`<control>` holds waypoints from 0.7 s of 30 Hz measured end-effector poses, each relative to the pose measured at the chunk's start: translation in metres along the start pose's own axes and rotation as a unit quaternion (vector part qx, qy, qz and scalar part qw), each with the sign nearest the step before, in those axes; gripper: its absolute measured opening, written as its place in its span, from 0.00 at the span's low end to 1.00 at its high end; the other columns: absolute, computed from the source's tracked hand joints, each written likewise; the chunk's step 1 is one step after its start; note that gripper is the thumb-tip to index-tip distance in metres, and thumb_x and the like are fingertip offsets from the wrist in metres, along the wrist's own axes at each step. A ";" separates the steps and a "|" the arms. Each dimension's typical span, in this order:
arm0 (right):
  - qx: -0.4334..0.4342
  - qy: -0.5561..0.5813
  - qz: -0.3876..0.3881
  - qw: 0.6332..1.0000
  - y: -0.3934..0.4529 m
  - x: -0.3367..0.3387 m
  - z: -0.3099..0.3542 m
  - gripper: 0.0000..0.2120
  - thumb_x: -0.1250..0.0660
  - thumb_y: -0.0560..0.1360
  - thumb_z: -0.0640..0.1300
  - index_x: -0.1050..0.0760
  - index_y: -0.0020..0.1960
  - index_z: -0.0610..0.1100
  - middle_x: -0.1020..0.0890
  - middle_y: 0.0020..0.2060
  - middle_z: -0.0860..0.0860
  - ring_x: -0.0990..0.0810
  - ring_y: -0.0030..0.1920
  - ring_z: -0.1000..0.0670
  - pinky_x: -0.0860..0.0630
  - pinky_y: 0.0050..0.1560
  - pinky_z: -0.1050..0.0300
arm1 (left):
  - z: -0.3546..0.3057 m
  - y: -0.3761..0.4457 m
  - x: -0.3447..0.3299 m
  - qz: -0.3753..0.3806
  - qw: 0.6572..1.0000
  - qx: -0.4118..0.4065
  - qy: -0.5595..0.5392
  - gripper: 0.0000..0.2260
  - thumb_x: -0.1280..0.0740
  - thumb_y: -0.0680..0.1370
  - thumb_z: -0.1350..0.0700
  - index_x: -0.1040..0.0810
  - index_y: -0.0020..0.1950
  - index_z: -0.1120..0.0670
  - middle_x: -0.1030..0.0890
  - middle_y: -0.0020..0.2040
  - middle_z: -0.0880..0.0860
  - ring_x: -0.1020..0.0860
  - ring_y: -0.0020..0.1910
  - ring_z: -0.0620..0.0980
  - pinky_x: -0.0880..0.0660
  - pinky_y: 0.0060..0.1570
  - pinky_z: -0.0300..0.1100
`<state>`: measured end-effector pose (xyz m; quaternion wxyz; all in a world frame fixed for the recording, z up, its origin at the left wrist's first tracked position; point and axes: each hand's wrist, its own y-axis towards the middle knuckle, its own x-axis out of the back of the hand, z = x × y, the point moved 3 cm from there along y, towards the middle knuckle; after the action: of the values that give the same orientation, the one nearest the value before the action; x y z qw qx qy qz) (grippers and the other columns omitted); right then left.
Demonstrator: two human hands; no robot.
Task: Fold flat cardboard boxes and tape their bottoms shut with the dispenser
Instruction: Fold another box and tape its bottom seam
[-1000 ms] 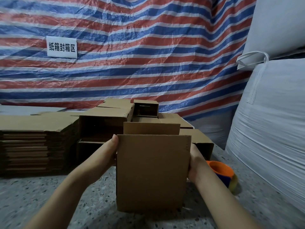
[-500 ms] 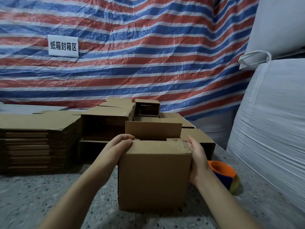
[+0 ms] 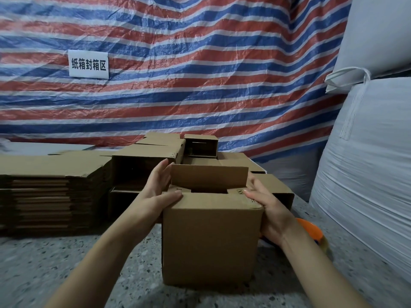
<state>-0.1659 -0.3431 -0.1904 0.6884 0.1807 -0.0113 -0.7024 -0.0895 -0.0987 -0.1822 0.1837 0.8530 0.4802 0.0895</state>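
Two hands frame my brown cardboard box (image 3: 211, 243) on the speckled floor (image 3: 66, 270): left hand (image 3: 159, 192) and right hand (image 3: 270, 210) lie nearly straight-fingered on its side flaps. White sign (image 3: 88, 64) reads 纸箱封箱区.

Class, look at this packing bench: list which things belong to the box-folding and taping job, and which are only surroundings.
Part of the job:
cardboard box under both hands
left hand
right hand
stack of flat boxes
folded boxes behind
orange tape dispenser

Just surroundings:
striped tarp
white sign
white bulk sacks
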 end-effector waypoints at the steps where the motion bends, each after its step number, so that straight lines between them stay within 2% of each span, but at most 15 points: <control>1: 0.012 -0.016 0.003 1.000 0.001 0.000 0.003 0.28 0.36 0.77 0.41 0.35 0.76 0.55 0.21 0.68 0.50 0.19 0.64 0.46 0.19 0.54 0.55 | -0.001 0.000 0.001 -0.001 1.000 -0.005 0.008 0.35 0.27 0.68 0.54 0.38 0.69 0.31 0.31 0.63 0.30 0.30 0.59 0.27 0.26 0.48 0.29; 3: 0.022 -0.032 0.001 0.999 0.001 0.001 0.008 0.25 0.34 0.75 0.41 0.29 0.71 0.51 0.19 0.64 0.49 0.18 0.61 0.46 0.19 0.52 0.56 | -0.002 -0.001 0.003 -0.021 0.999 -0.014 0.023 0.37 0.26 0.68 0.53 0.38 0.72 0.34 0.26 0.61 0.36 0.22 0.54 0.32 0.23 0.43 0.29; 5: 0.019 -0.024 -0.020 0.999 -0.001 0.002 0.007 0.17 0.32 0.73 0.42 0.22 0.62 0.45 0.18 0.60 0.46 0.16 0.57 0.46 0.18 0.51 0.53 | -0.002 -0.004 0.003 -0.047 0.997 -0.026 0.050 0.34 0.27 0.68 0.51 0.35 0.71 0.37 0.19 0.56 0.43 0.18 0.50 0.40 0.22 0.40 0.32; 7: 0.007 -0.024 -0.056 0.998 -0.002 0.005 0.003 0.12 0.31 0.71 0.44 0.20 0.52 0.41 0.19 0.62 0.45 0.17 0.55 0.46 0.21 0.56 0.49 | -0.001 -0.008 0.002 -0.074 0.994 -0.024 0.079 0.28 0.28 0.69 0.49 0.31 0.67 0.37 0.17 0.52 0.44 0.18 0.49 0.44 0.22 0.37 0.35; 9: -0.003 -0.040 -0.074 0.996 -0.002 0.005 0.000 0.11 0.31 0.70 0.47 0.21 0.48 0.41 0.18 0.61 0.46 0.19 0.56 0.45 0.23 0.61 0.46 | 0.000 -0.010 0.002 -0.092 0.990 -0.015 0.102 0.18 0.29 0.74 0.50 0.25 0.62 0.38 0.17 0.51 0.42 0.18 0.49 0.45 0.22 0.35 0.36; 12: -0.001 -0.059 -0.073 0.996 -0.003 0.001 0.000 0.10 0.31 0.71 0.48 0.22 0.46 0.41 0.15 0.50 0.48 0.18 0.48 0.48 0.22 0.52 0.52 | 0.000 -0.012 -0.001 -0.083 0.987 -0.003 0.135 0.09 0.33 0.79 0.52 0.19 0.54 0.38 0.18 0.50 0.38 0.20 0.49 0.43 0.24 0.37 0.36; 15: 0.000 -0.075 -0.080 0.994 -0.003 0.000 0.000 0.05 0.33 0.77 0.44 0.23 0.45 0.42 0.17 0.44 0.46 0.20 0.44 0.48 0.25 0.47 0.54 | -0.010 -0.014 -0.004 -0.080 0.978 0.009 0.192 0.10 0.35 0.80 0.52 0.15 0.48 0.40 0.19 0.49 0.39 0.21 0.49 0.44 0.26 0.39 0.37; 17: -0.002 -0.086 -0.077 0.993 -0.003 0.000 0.000 0.06 0.35 0.79 0.43 0.23 0.46 0.42 0.19 0.42 0.45 0.22 0.44 0.47 0.26 0.46 0.53 | -0.024 -0.014 -0.005 -0.081 0.947 0.009 0.312 0.08 0.35 0.81 0.50 0.17 0.50 0.39 0.20 0.50 0.39 0.22 0.51 0.43 0.22 0.45 0.41; 18: -0.004 -0.092 -0.075 0.993 -0.003 0.000 0.001 0.06 0.35 0.80 0.43 0.23 0.46 0.42 0.20 0.41 0.46 0.23 0.43 0.48 0.27 0.45 0.54 | -0.032 -0.013 -0.008 -0.077 0.912 -0.001 0.403 0.07 0.36 0.81 0.50 0.19 0.53 0.38 0.21 0.51 0.37 0.23 0.54 0.43 0.22 0.54 0.47; 20: -0.005 -0.097 -0.073 0.993 -0.003 0.000 0.002 0.07 0.36 0.80 0.42 0.23 0.45 0.43 0.20 0.39 0.46 0.23 0.40 0.49 0.28 0.44 0.54 | -0.045 -0.011 -0.024 -0.062 0.836 -0.043 0.544 0.12 0.38 0.81 0.47 0.23 0.63 0.40 0.21 0.58 0.39 0.24 0.61 0.44 0.35 0.72 0.55; 21: -0.006 -0.098 -0.074 0.992 -0.003 0.000 0.002 0.07 0.36 0.80 0.42 0.23 0.45 0.43 0.21 0.38 0.46 0.23 0.39 0.49 0.28 0.43 0.54 | -0.048 -0.009 -0.036 -0.041 0.816 -0.058 0.574 0.16 0.40 0.81 0.43 0.26 0.68 0.41 0.22 0.63 0.41 0.26 0.64 0.45 0.40 0.75 0.53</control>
<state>-0.1689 -0.3433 -0.1895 0.6315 0.1068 -0.0612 -0.7655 -0.1313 -0.1139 -0.1405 -0.0721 0.6144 0.5267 0.5830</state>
